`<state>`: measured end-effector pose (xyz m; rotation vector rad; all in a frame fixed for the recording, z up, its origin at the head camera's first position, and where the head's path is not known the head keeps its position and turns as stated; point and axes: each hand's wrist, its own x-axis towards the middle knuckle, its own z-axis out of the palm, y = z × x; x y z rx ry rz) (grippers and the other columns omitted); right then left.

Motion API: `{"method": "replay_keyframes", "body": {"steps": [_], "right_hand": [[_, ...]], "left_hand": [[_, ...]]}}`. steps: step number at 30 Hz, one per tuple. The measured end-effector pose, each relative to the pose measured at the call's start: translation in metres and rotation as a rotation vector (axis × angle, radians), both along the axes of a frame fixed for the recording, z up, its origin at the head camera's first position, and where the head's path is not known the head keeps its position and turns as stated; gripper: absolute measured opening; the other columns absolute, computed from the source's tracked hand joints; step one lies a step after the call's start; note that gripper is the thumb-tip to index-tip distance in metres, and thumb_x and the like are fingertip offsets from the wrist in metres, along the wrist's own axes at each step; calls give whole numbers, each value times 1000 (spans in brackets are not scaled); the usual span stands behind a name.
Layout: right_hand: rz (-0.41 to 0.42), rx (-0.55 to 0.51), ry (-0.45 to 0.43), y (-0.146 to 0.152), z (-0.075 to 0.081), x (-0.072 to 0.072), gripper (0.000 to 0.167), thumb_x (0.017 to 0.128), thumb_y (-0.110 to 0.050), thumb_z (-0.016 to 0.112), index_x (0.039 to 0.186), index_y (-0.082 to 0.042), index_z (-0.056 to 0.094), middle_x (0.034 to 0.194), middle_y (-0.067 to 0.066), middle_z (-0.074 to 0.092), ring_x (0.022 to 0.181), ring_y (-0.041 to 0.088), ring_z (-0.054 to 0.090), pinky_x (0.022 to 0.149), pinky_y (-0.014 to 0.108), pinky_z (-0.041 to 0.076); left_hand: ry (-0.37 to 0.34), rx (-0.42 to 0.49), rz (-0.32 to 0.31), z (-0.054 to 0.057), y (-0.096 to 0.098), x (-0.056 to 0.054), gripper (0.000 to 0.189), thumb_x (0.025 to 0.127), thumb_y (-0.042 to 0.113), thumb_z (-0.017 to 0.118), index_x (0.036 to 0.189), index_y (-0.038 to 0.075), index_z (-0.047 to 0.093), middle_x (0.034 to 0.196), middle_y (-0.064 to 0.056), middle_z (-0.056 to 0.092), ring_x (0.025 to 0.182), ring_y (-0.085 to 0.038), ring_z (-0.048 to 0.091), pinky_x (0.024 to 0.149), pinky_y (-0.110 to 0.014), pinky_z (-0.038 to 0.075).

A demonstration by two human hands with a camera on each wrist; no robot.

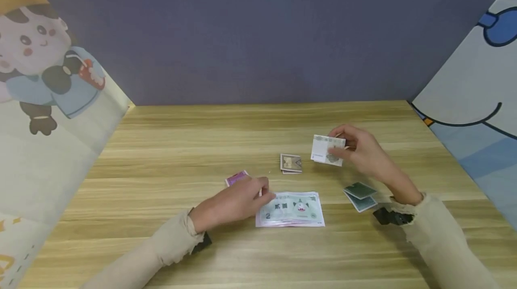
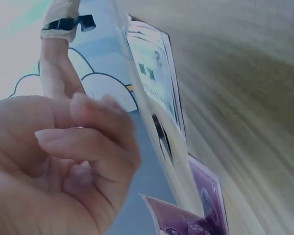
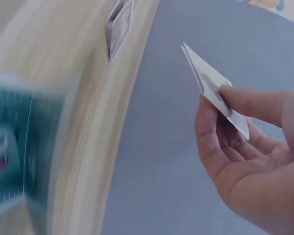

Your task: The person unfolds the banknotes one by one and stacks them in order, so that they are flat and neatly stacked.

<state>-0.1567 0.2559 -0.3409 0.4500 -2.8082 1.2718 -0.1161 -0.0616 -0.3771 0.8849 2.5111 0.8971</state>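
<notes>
My right hand (image 1: 365, 152) pinches a folded white-and-grey play banknote (image 1: 323, 149) between thumb and fingers, raised above the table. In the right wrist view the folded note (image 3: 213, 81) is seen nearly edge-on. My left hand (image 1: 238, 199) hovers by the left end of a flat stack of pale green play banknotes (image 1: 291, 210), its fingers loosely curled. The left wrist view shows nothing in those fingers (image 2: 110, 152). Beyond the left hand lies a folded purple banknote (image 1: 236, 177), partly covered by it.
A folded brown banknote (image 1: 291, 163) lies on the wooden table (image 1: 181, 136) between the hands. Nearer the right wrist sits a folded dark green one (image 1: 361, 197), standing partly open. A grey-blue panel (image 1: 266, 37) rises behind the table, with printed cartoon panels on both sides.
</notes>
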Motion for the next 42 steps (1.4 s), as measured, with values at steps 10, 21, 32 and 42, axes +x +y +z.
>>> {"method": "replay_keyframes", "body": {"steps": [10,21,32,42], "right_hand": [[165,-180,-31,-26,2,24,25,92,-5,70,115,-5,60,101,11,64,77,21,64,63,31,55],[285,-283,-60,-60,4,49,24,93,-8,69,116,-11,61,100,7,66,81,22,68,68,36,58],[160,-325,-87,-62,-1,62,26,94,-15,70,116,-6,60,86,3,73,73,20,67,67,33,56],[135,-311,-33,-64,-9,72,16,94,-16,71,104,-6,64,82,-1,72,65,15,63,61,28,53]], "left_hand": [[64,225,72,10,6,-2,18,103,29,57,113,16,63,60,6,53,47,-4,43,40,-20,34],[-17,491,25,14,13,4,14,101,20,60,94,9,64,57,4,53,46,-6,45,42,-19,33],[4,626,51,20,9,13,17,99,11,62,82,6,62,56,3,52,47,-8,45,40,-18,34],[-27,603,80,13,4,14,10,96,11,66,87,8,64,61,-4,57,49,-9,50,42,-21,43]]}}
